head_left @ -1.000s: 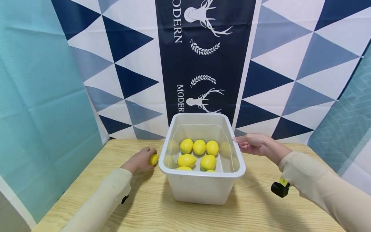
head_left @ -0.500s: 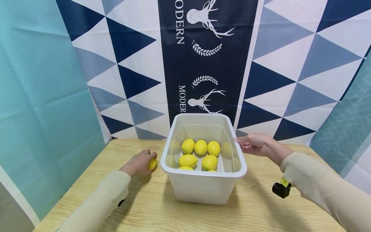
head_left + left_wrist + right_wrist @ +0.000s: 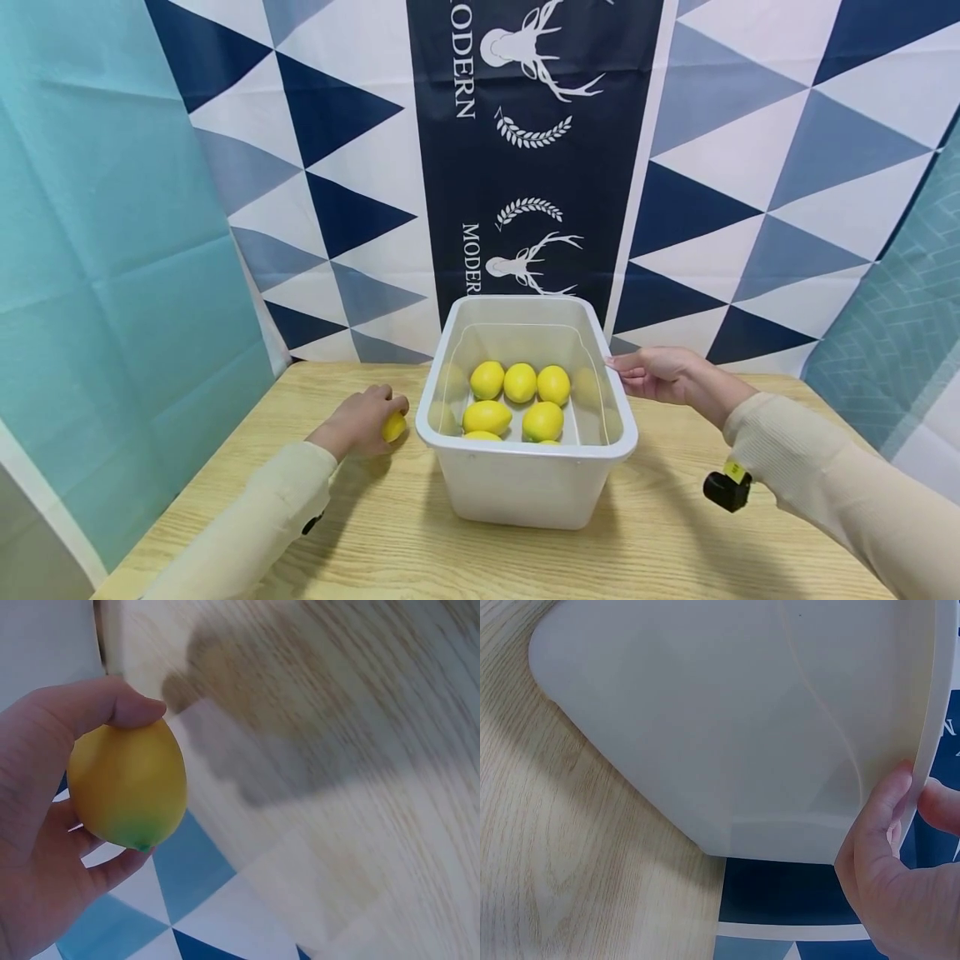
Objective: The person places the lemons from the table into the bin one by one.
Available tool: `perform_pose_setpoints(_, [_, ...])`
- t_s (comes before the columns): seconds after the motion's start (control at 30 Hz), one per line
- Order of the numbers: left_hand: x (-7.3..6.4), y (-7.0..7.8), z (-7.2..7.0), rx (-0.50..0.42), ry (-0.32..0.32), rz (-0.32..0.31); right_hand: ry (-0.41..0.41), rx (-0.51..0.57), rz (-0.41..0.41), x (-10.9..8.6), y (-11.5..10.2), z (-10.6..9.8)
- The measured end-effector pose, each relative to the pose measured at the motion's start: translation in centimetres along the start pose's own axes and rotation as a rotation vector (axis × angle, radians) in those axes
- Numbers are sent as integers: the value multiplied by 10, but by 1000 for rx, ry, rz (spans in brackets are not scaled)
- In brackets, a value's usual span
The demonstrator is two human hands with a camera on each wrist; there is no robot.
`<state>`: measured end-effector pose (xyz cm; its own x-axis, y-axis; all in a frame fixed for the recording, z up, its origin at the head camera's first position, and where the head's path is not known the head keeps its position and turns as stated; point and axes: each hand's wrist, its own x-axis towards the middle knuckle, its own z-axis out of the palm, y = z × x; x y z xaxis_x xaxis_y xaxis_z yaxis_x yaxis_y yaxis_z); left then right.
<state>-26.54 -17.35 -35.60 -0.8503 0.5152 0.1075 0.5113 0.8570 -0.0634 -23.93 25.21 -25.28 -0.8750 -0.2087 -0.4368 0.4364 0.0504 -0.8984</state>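
My left hand grips a yellow lemon just left of the white plastic bin, low over the table. In the left wrist view the thumb lies over one side of the lemon and fingers curl behind it; its green-tinged tip shows. Across the bin, my right hand pinches the right rim. The right wrist view has its thumb and fingers on either side of the rim, against the bin's outer wall. Several lemons lie on the bin floor; the front wall partly hides the nearest ones.
The bin stands upright on a light wooden table. Behind it hangs a patterned cloth with triangles and deer heads. A teal cloth borders the left side, another the right.
My left hand has drawn slightly back from the bin with the lemon in its grip, mostly in the first half second. The right hand keeps its place on the rim.
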Motion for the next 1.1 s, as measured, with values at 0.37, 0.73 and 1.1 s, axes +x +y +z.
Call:
perform_pose_setpoints(0.37, [1, 0, -9, 3, 32, 16, -10, 3, -4, -1, 1, 0])
perform_pose_setpoints(0.73, [2, 0, -20, 55, 39, 40, -12, 17, -5, -1, 1, -1])
perform_pose_setpoints(1.1, [8, -2, -29, 73, 32, 51, -8, 27, -5, 0, 2, -2])
